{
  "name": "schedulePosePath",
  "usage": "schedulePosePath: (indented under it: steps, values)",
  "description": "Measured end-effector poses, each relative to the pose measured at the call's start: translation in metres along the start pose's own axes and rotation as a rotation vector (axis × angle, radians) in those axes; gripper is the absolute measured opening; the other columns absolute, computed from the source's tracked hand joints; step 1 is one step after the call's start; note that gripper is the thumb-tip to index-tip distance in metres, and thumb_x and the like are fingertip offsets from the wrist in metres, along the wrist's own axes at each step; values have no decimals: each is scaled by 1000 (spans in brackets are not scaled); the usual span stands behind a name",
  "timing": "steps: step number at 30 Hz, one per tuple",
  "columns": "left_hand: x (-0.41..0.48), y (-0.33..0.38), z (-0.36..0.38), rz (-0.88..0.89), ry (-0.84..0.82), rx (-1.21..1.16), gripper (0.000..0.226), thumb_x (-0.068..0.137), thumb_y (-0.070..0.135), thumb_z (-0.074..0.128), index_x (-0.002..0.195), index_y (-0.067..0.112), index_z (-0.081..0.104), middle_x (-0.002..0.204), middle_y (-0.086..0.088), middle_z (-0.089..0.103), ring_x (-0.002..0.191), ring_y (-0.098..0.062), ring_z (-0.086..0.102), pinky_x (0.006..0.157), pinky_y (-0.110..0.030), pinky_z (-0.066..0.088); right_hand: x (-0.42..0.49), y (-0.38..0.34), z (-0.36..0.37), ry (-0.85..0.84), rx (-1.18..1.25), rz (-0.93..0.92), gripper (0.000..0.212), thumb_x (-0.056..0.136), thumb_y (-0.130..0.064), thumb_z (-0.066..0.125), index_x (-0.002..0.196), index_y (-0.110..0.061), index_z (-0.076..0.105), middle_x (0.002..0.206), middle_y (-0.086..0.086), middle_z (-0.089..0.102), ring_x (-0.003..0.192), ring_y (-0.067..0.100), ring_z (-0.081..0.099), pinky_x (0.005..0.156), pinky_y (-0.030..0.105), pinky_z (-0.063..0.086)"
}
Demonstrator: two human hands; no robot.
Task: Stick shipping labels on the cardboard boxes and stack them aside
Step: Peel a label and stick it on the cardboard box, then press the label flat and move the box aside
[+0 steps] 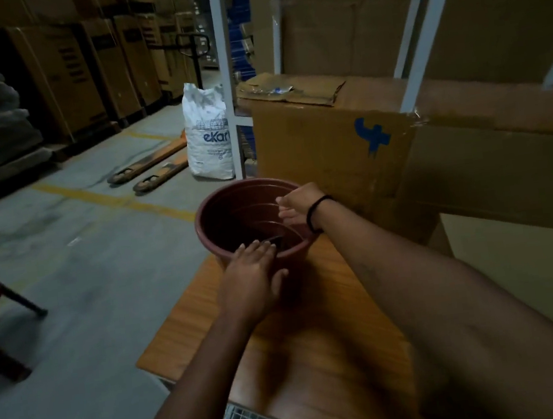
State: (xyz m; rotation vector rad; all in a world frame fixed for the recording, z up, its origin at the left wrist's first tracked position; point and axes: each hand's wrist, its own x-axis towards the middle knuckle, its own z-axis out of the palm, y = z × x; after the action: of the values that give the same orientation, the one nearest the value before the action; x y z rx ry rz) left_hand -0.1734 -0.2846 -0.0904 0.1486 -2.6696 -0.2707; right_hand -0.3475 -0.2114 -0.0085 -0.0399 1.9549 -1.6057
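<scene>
Far left, back: stacked cartons (pixel 60 79) along the wall, none in reach. A pallet jack (pixel 156 161) lies on the floor, with a white sack (pixel 208 137) just beside it against the white rack frame (pixel 226 77).

Centre: a brown plastic tub (pixel 218 195) sits on the far end of the wooden desk (pixel 316 325). There's something dark inside near the front wall, too dim to identify; could be the label supply, can't confirm.

Left hand (pixel 251 274): grip wide, fingers straight and laid over the tub's near rim, holding nothing.

Right hand (pixel 297 207): at the tub's right rim, fingers straight and pointing inward, grip wide, nothing in it as far as I can see. Black band (pixel 313 212) on that wrist.

Task thing: the nearest cardboard box (pixel 322 142), with a blue mark and torn top flaps, stands just behind the tub and right of it, near the right hand but not touched. A larger carton (pixel 505 176) sits beside it further right.

Status, my read: basically at zero. No label visible on any box face, none in either hand, and nothing that reads as a freshly stacked pile. Both hands are on the tub, not on a box, so this looks like fetching supplies or shifting the tub. Still to do: get a label, stick it on, stack the box aside, then repeat.
</scene>
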Motion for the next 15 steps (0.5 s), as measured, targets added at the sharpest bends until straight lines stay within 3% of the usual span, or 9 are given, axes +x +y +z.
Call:
schedulePosePath:
  steps: [3, 6, 8, 12, 15]
  values:
    - [3, 10, 6, 38, 52, -10, 54, 88, 39, 52, 127, 3, 64, 132, -16, 62, 128, -33, 53, 114, -43, 26, -14, 3, -26, 27, 16, -43, 6, 94, -7, 62, 95, -2, 60, 114, 17, 65, 99, 25, 66, 84, 36, 56]
    - [8, 34, 16, 137, 71, -95, 57, 91, 39, 44, 131, 2, 59, 138, -17, 56, 135, -33, 46, 118, -43, 23, -40, 12, -65, 52, 88, -58, 30, 94, -10, 62, 120, 4, 56, 111, 14, 63, 104, 27, 64, 92, 39, 54]
    - [11, 54, 24, 209, 64, -157, 56, 93, 39, 44, 132, 1, 58, 141, -16, 54, 138, -32, 43, 119, -44, 24, -60, 19, -95, 75, 151, -60, 36, 95, -11, 61, 126, 3, 52, 110, 14, 62, 105, 26, 64, 95, 41, 53]
    - [17, 104, 39, 290, -31, -297, 63, 93, 47, 40, 136, 5, 55, 144, -13, 51, 140, -28, 40, 119, -40, 22, -106, 42, -158, 194, 240, -119, 32, 94, -16, 62, 121, -1, 55, 111, 16, 65, 98, 24, 67, 88, 38, 56]
    - [19, 147, 44, 325, -209, -420, 68, 96, 58, 39, 148, 15, 40, 157, -5, 34, 147, -22, 25, 121, -36, 17, -145, 67, -204, 416, 106, -212, 25, 94, -18, 64, 112, -1, 63, 107, 16, 69, 91, 20, 69, 85, 33, 57]
